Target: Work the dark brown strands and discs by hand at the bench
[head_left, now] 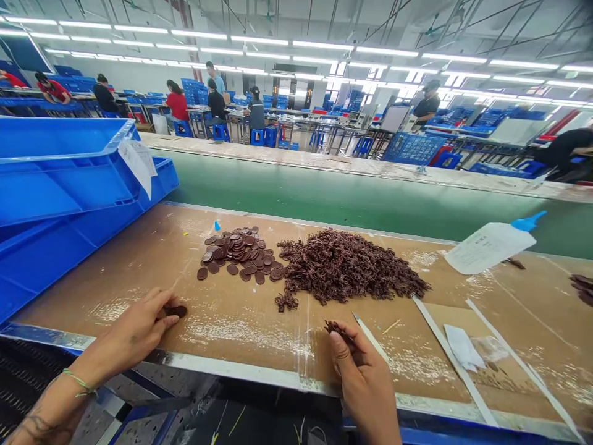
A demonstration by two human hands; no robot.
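Note:
My left hand (pixel 141 327) pinches a dark brown oval disc (pixel 176 311) just above the cardboard-covered table, at the left. My right hand (pixel 364 371) is closed on a dark brown curly piece (pixel 334 327) near the front edge; the fingers hide part of it. Beyond my hands lies a loose pile of flat brown oval discs (pixel 238 250). To its right is a larger heap of curly brown pieces (pixel 352 266), with one small clump (pixel 286 301) at its near side.
Blue plastic crates (pixel 69 179) are stacked at the left. A white bottle with a blue nozzle (pixel 488 247) lies tilted at the right. Nearby are a thin blade-like strip (pixel 370 337), a toothpick-like stick (pixel 391 326) and white paper (pixel 463 347). A green belt (pixel 287 191) runs behind; several people work farther back.

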